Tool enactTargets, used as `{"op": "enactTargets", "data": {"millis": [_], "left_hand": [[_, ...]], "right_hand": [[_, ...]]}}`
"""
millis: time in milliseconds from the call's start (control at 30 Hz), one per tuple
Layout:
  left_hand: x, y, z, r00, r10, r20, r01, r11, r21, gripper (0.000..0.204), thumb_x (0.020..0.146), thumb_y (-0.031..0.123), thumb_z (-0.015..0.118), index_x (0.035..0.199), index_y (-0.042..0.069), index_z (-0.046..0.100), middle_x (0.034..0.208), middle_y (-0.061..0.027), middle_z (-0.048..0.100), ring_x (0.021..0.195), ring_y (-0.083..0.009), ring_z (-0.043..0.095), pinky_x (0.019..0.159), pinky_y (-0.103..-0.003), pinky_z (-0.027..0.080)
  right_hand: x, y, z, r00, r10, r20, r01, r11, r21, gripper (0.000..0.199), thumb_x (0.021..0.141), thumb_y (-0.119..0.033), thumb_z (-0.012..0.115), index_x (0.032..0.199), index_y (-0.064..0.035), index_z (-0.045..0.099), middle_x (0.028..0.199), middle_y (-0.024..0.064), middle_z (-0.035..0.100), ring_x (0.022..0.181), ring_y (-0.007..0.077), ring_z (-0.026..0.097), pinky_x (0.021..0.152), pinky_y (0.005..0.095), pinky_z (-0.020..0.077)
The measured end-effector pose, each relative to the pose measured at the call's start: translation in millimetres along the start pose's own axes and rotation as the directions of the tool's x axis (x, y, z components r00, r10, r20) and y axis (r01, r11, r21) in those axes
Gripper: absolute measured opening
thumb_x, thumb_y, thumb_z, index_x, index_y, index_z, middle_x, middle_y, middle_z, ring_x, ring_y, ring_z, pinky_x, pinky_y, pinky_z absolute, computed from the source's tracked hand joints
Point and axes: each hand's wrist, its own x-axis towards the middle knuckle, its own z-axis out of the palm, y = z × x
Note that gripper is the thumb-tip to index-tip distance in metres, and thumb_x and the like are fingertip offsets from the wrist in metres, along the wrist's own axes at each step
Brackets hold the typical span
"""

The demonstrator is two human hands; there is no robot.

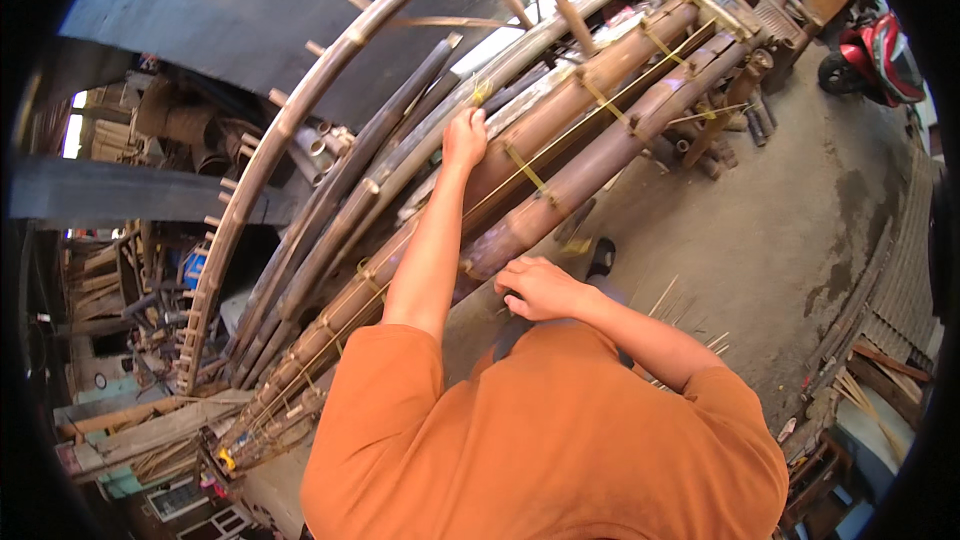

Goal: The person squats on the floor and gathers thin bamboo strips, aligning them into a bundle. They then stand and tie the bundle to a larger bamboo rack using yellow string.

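Observation:
My left hand [465, 140] is stretched forward over the long bamboo frame, its fingers closed. A yellow strip [481, 92] shows just beyond the fingertips; whether it is gripped I cannot tell. Below the hand runs a thick brown bamboo pole [520, 148], and parallel to it lies a second, darker pole [600, 172]. Yellow ties [530, 172] cross the gap between the two poles at intervals. My right hand [545, 290] is close to my body, beside the near end of the darker pole. Its fingers are curled around something dark, mostly hidden.
A curved bamboo piece with short pegs [270, 135] arches along the left. Behind the frame lie several loose grey poles [385, 165]. A red motorbike [890, 60] stands at the far right on the concrete floor [740, 210]. Wood scraps [100, 285] fill the left side.

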Motion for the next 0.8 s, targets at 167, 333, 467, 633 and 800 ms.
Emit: {"op": "enactTargets", "data": {"millis": [167,333,467,633,800], "left_hand": [[-84,-11,-116,0.992,-0.117,0.048,0.108,0.981,0.162,0.031,0.098,0.025,0.045,0.106,0.004,0.066,0.094,-0.0258,0.067,0.092,-0.0447,0.063,0.079,-0.050,0.050],[-183,-40,-117,0.918,-0.117,0.380,0.089,0.992,0.092,0.024,0.093,0.022,0.061,0.106,0.001,0.061,0.102,-0.0144,0.068,0.096,-0.0262,0.063,0.090,-0.036,0.045],[-194,-108,-68,0.990,0.142,0.000,-0.121,0.842,-0.525,0.023,0.097,0.025,0.056,0.108,0.006,0.060,0.096,-0.0135,0.061,0.092,-0.0282,0.057,0.090,-0.047,0.040],[-188,-50,-101,0.964,-0.174,0.203,0.193,0.978,-0.077,0.029,0.099,0.032,0.050,0.107,0.011,0.068,0.101,-0.0157,0.070,0.101,-0.0366,0.063,0.098,-0.063,0.025],[-192,-62,-104,0.960,-0.205,0.188,0.214,0.976,-0.028,0.030,0.099,0.034,0.050,0.105,0.012,0.068,0.100,-0.0147,0.070,0.097,-0.0337,0.065,0.100,-0.056,0.029]], "right_hand": [[23,-26,67,0.735,0.487,0.473,-0.315,-0.373,0.873,0.025,0.094,-0.034,0.057,0.108,-0.0137,0.061,0.099,0.0019,0.062,0.094,0.0132,0.059,0.085,0.0347,0.0473],[104,-68,67,0.637,0.640,-0.430,0.577,-0.026,0.816,0.022,0.098,-0.024,0.049,0.085,-0.0082,0.057,0.080,0.0024,0.059,0.073,0.0143,0.058,0.071,0.0280,0.0477],[189,-103,16,0.999,-0.041,-0.005,0.039,0.917,0.396,0.049,0.101,-0.042,0.040,0.092,-0.0033,0.069,0.092,0.0122,0.066,0.087,0.0229,0.062,0.077,0.0375,0.0463],[212,-20,7,0.918,0.343,-0.200,-0.332,0.939,0.088,0.053,0.097,-0.052,0.047,0.087,-0.0049,0.069,0.087,0.0115,0.066,0.084,0.0230,0.059,0.080,0.0423,0.0436],[102,-94,-13,0.987,-0.161,-0.005,0.154,0.933,0.327,0.038,0.091,-0.027,0.053,0.065,-0.0005,0.057,0.058,0.0194,0.053,0.056,0.0337,0.054,0.065,0.0449,0.0477]]}}
